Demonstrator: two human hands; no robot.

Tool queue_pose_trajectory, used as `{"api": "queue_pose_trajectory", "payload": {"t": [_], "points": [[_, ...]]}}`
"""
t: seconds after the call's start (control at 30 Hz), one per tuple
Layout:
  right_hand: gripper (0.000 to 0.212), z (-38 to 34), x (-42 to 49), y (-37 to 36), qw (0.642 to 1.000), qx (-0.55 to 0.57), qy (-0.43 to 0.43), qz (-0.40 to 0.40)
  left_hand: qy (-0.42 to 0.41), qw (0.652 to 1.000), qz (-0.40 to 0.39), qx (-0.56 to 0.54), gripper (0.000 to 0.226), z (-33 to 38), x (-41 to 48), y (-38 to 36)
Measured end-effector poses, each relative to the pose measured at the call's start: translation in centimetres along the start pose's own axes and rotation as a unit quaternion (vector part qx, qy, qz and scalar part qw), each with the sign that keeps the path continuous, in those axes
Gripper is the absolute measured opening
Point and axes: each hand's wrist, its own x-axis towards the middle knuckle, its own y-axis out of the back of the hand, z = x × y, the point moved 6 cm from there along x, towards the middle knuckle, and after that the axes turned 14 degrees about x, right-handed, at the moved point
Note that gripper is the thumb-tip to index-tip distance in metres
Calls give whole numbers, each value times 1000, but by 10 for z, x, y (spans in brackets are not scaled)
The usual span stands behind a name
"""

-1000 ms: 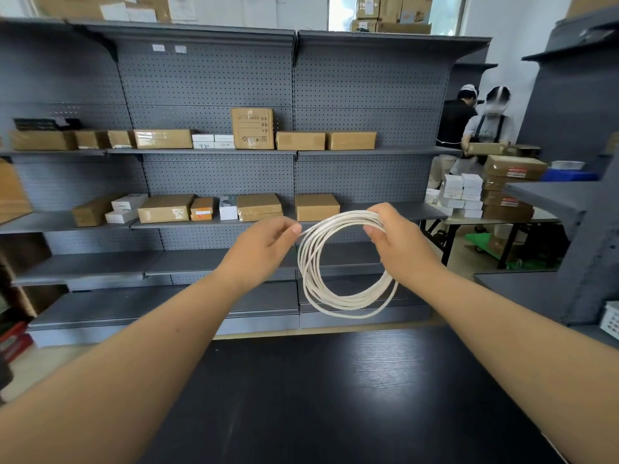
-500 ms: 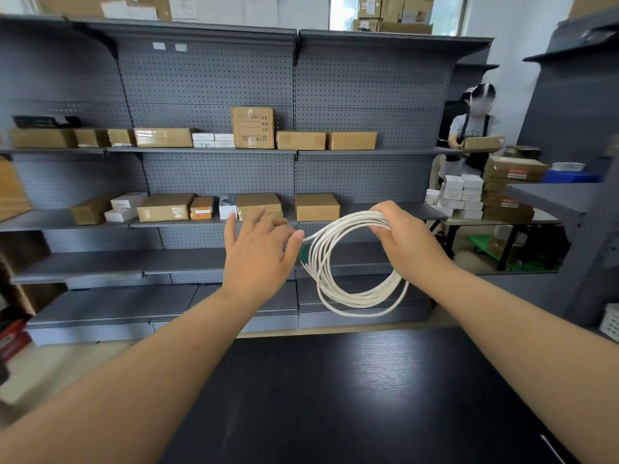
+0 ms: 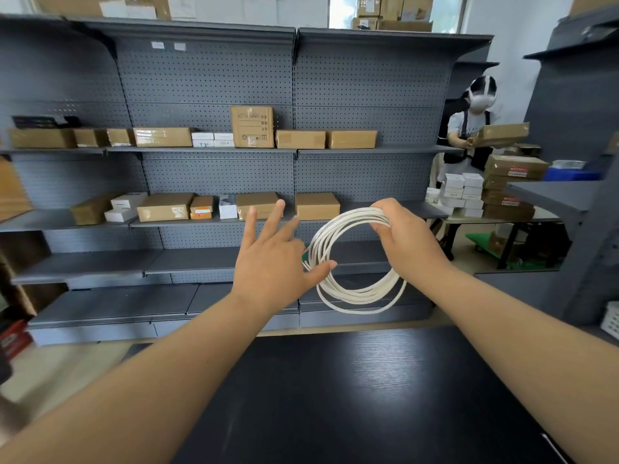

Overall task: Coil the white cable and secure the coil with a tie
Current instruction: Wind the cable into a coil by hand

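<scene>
right hand (image 3: pixel 407 242): fingers curled tight round the top of the white cable (image 3: pixel 355 262), a round coil held up in the air over the far edge of the black table (image 3: pixel 368 396) | left hand (image 3: pixel 271 262): fingers spread wide open, thumb touching the coil's left side, holding nothing | far: grey shelves (image 3: pixel 207 222) with brown boxes (image 3: pixel 253 127)

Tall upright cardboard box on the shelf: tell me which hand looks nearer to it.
Left, going by this view. The left hand, fingers spread, is just below the tall upright cardboard box. The right hand, gripping the white cable coil, is below it and well off to the right.
</scene>
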Motion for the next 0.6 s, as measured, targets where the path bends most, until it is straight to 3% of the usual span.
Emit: {"api": "queue_pose_trajectory", "payload": {"t": [0.1, 0.23, 0.43, 0.6], "points": [[17, -2, 1, 1, 1000, 13, 6, 14, 16, 995, -13, -93, 50, 4, 2, -3], [16, -2, 1, 5, 999, 24, 15, 37, 116, 945, -26, -305, 49, 0, 0, -8], [15, 2, 0, 3, 993, 79, -4, 85, 150, 891, 9, -429, 14, 9, 2, -6], [11, 7, -1, -2, 984, 135, -44, 107, 194, 843, 0, -502, 21, 12, 2, -9]]}}
